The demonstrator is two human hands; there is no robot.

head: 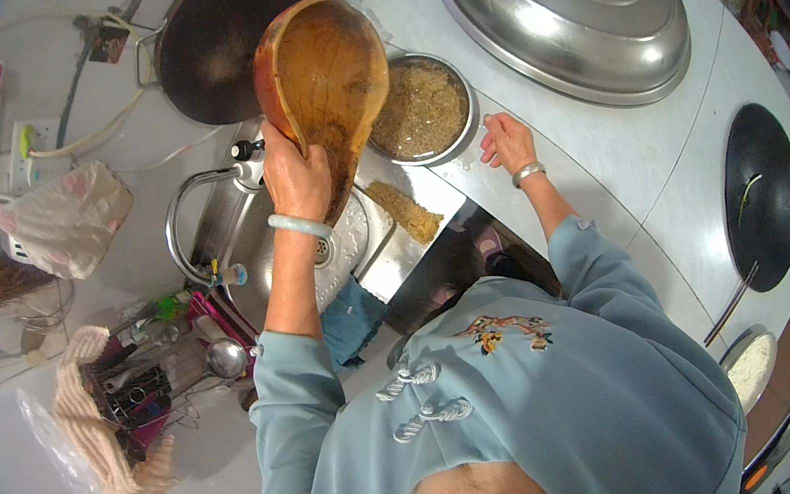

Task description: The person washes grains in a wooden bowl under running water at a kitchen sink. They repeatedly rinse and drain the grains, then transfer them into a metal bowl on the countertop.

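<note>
My left hand [298, 173] grips the narrow neck of a large gourd ladle [328, 67], whose hollow side faces the camera. The ladle is held up over the steel sink [256, 228] and partly covers a round metal basin [473, 115] of brownish grain-like stuff, wet and shiny. Beside the basin's near right rim, my right hand [507, 142] hovers with its fingers loosely bent and nothing visible in them. A yellow-brown loofah scrubber [405, 211] lies on the sink's edge, below the basin.
Behind the sink leans a dark wok [209, 53]; a curved faucet [172, 225] stands at its left. A large steel lid [566, 10] covers the back right. Far right are a black pan [759, 196] and a bowl of white powder [753, 367]. A utensil rack [135, 390] stands left.
</note>
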